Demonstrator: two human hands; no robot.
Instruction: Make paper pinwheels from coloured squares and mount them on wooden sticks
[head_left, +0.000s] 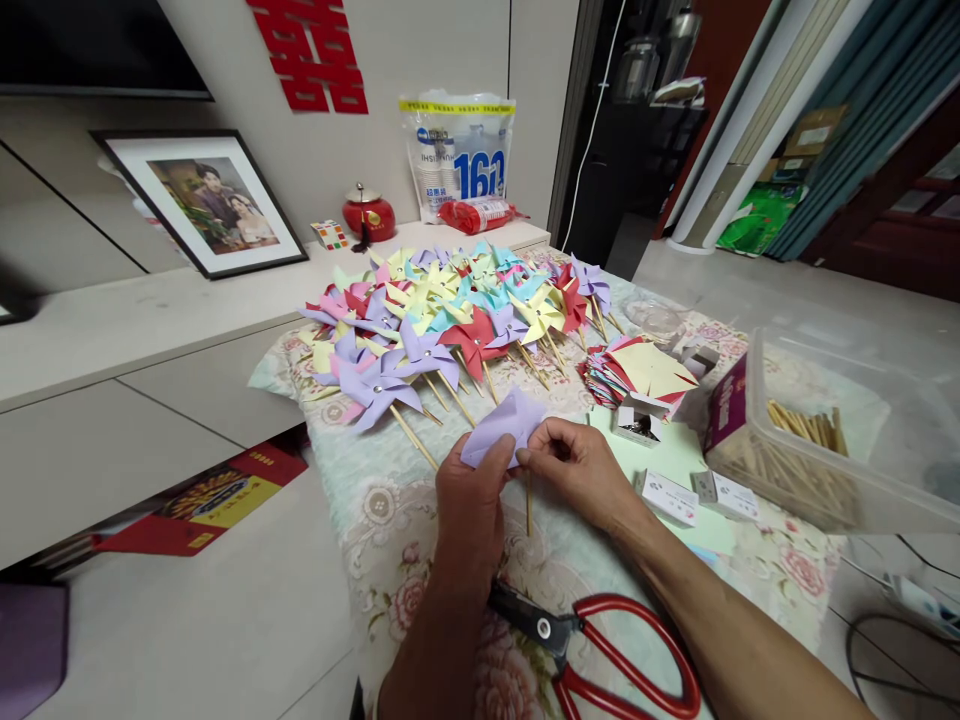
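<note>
Scissors (600, 650): lying nearest the lens on the floral tablecloth (390, 520), red handles toward the right forearm, blades closed, touching nothing in use.
Left hand (469, 510): pinching the lower edge of a folded lilac paper square (504, 425) between thumb and fingertips, fingers clenched on the sheet.
Right hand (577, 470): gripping the same lilac sheet at its right side, with a thin wooden stick (529, 505) hanging straight down below the fingers; exact hold on the stick too hidden to tell.
Paper: being held just above the cloth, between both hands, in front of the finished pinwheels (450, 320).
Doing it well, by judgement: keeping the folded corners stacked flat under the thumb, keeping the stick upright behind the centre, pressing lightly to avoid creasing the vanes.
Supplies: cut paper stack (645, 375) and small pin boxes (667, 495) sitting near the right hand; clear tub of sticks (825, 440) standing further right.
</note>
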